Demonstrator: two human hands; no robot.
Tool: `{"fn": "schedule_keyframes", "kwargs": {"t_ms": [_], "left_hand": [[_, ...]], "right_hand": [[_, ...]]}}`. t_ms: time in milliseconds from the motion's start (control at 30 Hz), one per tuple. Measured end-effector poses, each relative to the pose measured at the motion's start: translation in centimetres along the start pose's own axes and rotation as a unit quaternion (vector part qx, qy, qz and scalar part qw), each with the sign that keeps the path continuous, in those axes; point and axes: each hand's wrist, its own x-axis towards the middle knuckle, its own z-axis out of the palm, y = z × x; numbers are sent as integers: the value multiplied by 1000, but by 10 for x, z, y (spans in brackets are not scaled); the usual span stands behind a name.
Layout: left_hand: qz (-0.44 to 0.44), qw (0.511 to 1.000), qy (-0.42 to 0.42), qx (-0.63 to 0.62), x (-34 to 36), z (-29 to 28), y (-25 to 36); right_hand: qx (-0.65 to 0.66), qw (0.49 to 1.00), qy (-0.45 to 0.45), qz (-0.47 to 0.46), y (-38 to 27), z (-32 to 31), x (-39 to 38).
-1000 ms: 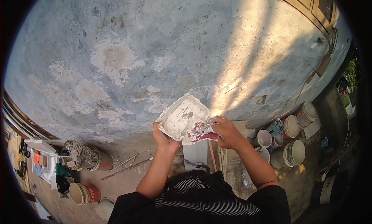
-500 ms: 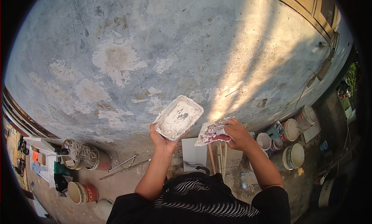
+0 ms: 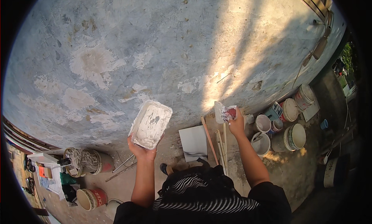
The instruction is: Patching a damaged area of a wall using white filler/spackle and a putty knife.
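A shallow rectangular tray (image 3: 169, 116) is supported in the left hand (image 3: 144, 151), which is clasped around its lower end from beneath. The tray is positioned in front of the wall (image 3: 166, 42), left of the centre of the view, and is tilted so that its interior is presented to the camera. The interior is coated with white paste (image 3: 146, 131); a darker, thinly covered area is exposed near the middle.

A flat scraper (image 3: 220, 111) is gripped in the right hand (image 3: 237, 124), which is curled around its red part. The pale blade is directed up and to the left, and white residue is carried on the tool. The scraper is held to the right of the tray, well apart from it. Whether the wall is touched by the blade cannot be determined.

The wall is blue-grey, is marked with whitish patches (image 3: 93, 65), and is crossed toward the right by a band of sunlight (image 3: 221, 69). Below, a pale sheet (image 3: 193, 142) is placed beside a reddish strip (image 3: 209, 140) and several slender poles (image 3: 221, 148). Open buckets (image 3: 279, 142) are grouped on the floor (image 3: 120, 181) at the right. At the left, a tangle of pale cord (image 3: 84, 158) is contained in a bucket (image 3: 106, 162), and a red-sided bucket (image 3: 100, 197) is located below it
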Motion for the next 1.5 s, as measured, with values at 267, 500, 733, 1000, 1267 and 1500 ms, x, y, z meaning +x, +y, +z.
{"fn": "schedule_keyframes", "kwargs": {"t_ms": [267, 500, 733, 1000, 1267, 1500], "left_hand": [[-21, 997, 75, 28, -16, -45, 1], [-23, 994, 96, 48, -24, -68, 13], [-8, 988, 139, 72, -17, -104, 27], [-41, 986, 143, 78, -4, -116, 21], [-69, 983, 131, 110, 2, -115, 12], [-36, 984, 138, 104, -5, -97, 15]], "right_hand": [[-153, 980, -115, 59, 56, 70, -9], [-192, 972, -128, 52, 95, 163, 0], [-174, 981, -70, 45, 138, 216, 8], [-187, 978, -58, 66, 131, 213, 10], [-155, 970, -184, 6, 127, 212, 10], [-148, 981, -118, 48, 134, 226, 3]]}}
